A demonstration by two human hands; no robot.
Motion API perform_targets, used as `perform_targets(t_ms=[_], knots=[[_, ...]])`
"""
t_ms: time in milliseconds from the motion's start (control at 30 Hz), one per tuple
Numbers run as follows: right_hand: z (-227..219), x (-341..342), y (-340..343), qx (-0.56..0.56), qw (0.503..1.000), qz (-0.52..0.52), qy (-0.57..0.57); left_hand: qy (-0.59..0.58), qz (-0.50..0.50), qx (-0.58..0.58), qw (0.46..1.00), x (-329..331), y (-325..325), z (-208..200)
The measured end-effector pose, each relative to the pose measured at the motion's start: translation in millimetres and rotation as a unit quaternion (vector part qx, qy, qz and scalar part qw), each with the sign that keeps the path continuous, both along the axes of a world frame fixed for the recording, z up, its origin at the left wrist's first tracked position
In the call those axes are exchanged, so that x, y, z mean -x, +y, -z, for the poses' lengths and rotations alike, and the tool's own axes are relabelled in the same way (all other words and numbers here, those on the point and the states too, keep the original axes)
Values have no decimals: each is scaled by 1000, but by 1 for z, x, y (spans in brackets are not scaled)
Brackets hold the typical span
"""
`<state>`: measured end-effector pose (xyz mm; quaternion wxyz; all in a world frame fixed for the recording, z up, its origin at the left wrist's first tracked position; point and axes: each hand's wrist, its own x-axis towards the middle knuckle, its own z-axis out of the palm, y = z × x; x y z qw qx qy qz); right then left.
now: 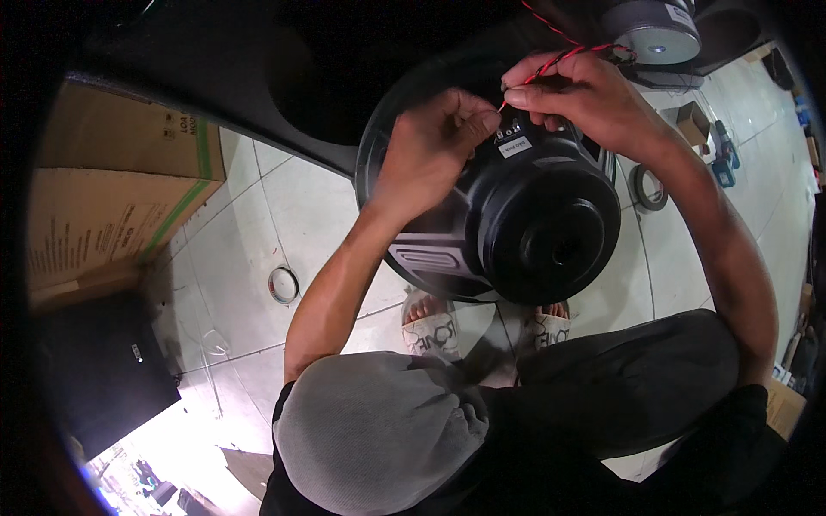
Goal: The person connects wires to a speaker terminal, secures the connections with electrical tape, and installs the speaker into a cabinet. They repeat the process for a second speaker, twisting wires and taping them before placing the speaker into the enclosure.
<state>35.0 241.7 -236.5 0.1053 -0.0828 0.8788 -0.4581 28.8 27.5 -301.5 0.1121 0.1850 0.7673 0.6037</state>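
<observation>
A twisted red and black wire (561,58) runs down from the top right into my right hand (598,99), whose thumb and fingers pinch it. My left hand (430,155) meets it from the other side, thumb and forefinger closed at the thin end of the wire. Both hands are above a large black speaker driver (551,228) with its round magnet toward me and a small white label (514,147) on its side. The tips of the left fingers partly hide the wire's end.
A smaller driver with a silver-grey magnet (662,43) sits at the top right, on a dark cabinet (206,60). Cardboard boxes (112,198) stand at left. Tape rolls lie on the tiled floor, one at left (283,285), another at right (650,187), near a blue-based power tool (723,168).
</observation>
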Motion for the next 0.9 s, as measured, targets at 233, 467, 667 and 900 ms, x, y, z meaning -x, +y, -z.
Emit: perform_targets(t_ms=[233,467,667,900], knots=[[29,0,15,-65,960,-97,254,218,-15,46,975,19,1,20],[44,3,17,-68,939,-135,310,172,-21,55,983,22,-5,31],[45,2,13,-63,936,-143,316,135,5,52,990,24,-7,31],[46,2,11,-87,927,-145,335,119,13,65,991,25,-7,29]])
